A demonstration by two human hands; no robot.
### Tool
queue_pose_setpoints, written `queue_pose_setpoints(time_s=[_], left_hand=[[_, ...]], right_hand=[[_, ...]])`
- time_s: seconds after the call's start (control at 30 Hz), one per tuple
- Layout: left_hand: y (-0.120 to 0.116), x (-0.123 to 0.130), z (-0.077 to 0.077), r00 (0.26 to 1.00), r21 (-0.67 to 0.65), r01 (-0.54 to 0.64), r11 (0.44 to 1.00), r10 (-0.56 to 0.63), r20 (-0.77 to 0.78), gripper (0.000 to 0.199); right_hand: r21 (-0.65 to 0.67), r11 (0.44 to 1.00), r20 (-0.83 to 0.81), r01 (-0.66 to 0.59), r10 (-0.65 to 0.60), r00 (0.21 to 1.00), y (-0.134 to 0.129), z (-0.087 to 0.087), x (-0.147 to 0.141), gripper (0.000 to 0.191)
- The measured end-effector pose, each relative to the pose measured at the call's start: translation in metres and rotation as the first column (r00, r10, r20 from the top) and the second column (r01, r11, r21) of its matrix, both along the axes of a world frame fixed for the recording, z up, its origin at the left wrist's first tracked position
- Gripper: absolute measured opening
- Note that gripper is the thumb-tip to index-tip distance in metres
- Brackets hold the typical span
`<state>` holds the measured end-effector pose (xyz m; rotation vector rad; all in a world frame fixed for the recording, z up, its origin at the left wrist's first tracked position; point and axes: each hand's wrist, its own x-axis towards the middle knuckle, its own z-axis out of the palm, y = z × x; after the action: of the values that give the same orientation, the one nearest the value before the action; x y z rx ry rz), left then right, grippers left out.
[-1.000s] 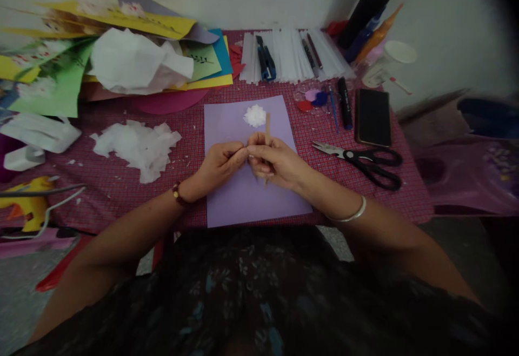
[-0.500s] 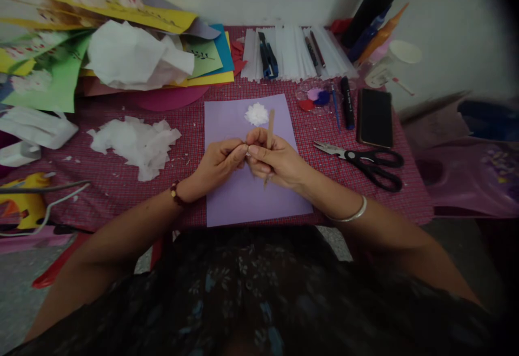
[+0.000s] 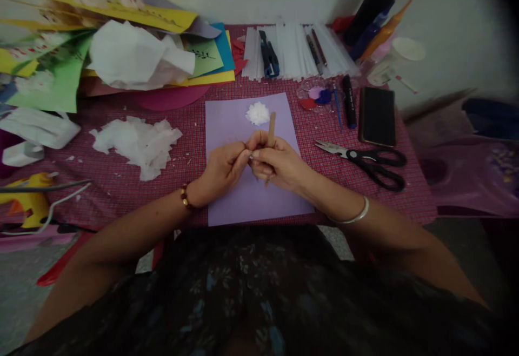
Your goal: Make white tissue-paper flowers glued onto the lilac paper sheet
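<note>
Both hands meet over a purple sheet of paper [image 3: 227, 205]. My left hand [image 3: 225, 171] is closed in a pinch, its fingertips against those of the other hand; what sits between them is tiny and mostly hidden, with a pale speck showing. My right hand [image 3: 279, 162] is closed too, with a flat wooden stick [image 3: 272, 125] held upright through its curled fingers. The stick's lower end pokes out below the palm. Just beyond the hands, a white ruffled paper flower [image 3: 257, 113] lies on the upper part of the sheet.
Left of the sheet lie torn white tissue pieces [image 3: 140, 145] and a yellow glue gun [image 3: 30, 199] with its cable. Scissors [image 3: 365, 161], a phone [image 3: 377, 116] and a marker [image 3: 348, 102] rest at right. Behind are white sticks [image 3: 290, 53] bearing a cutter [image 3: 268, 56].
My left hand has turned slightly, its wrist shifting a little right, and the fingertips remain pressed together. The stick stays in my right hand. The whole view has shifted slightly.
</note>
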<state>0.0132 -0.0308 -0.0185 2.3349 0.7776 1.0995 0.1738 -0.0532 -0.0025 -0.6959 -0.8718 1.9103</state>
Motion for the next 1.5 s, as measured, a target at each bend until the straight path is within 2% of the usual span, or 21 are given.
queue_pose_setpoints(time_s=[0.27,0.43,0.7,0.97,1.2,1.33,1.43,1.5], left_hand=[[0.002,0.002,-0.005,0.998,-0.012,0.005,1.0,-0.004,0.07,0.038],[0.002,0.005,-0.002,0.997,-0.032,-0.012,0.999,0.015,0.078,0.04],[-0.004,0.004,0.002,0.996,-0.145,0.01,0.989,0.003,0.084,0.046],[-0.005,0.005,0.001,0.995,-0.156,-0.021,0.987,0.037,0.097,0.044],[-0.005,0.005,0.002,0.994,-0.118,0.016,0.993,-0.003,0.11,0.044],[-0.006,0.005,0.002,0.994,-0.135,-0.001,0.991,0.016,0.108,0.046],[-0.005,0.004,0.004,0.99,-0.253,0.035,0.967,0.0,0.138,0.049],[-0.002,0.004,0.005,0.983,-0.406,0.107,0.908,-0.035,0.181,0.049]], right_hand=[[0.032,0.999,-0.03,0.002,-0.001,1.0,0.001,-0.003,0.0,0.015],[0.068,0.997,-0.017,0.027,-0.026,1.0,0.0,-0.004,-0.002,0.019],[0.145,0.988,0.017,0.044,-0.047,0.999,-0.003,-0.003,-0.001,0.014],[0.123,0.991,0.015,0.045,-0.047,0.999,-0.002,-0.003,-0.003,0.014],[0.164,0.985,0.013,0.058,-0.061,0.998,-0.005,-0.001,-0.003,0.013],[0.163,0.985,0.012,0.062,-0.065,0.998,-0.005,-0.002,-0.004,0.014],[0.151,0.987,0.008,0.058,-0.06,0.998,-0.004,-0.003,-0.004,0.015],[0.132,0.99,0.012,0.056,-0.058,0.998,-0.002,-0.004,-0.003,0.016]])
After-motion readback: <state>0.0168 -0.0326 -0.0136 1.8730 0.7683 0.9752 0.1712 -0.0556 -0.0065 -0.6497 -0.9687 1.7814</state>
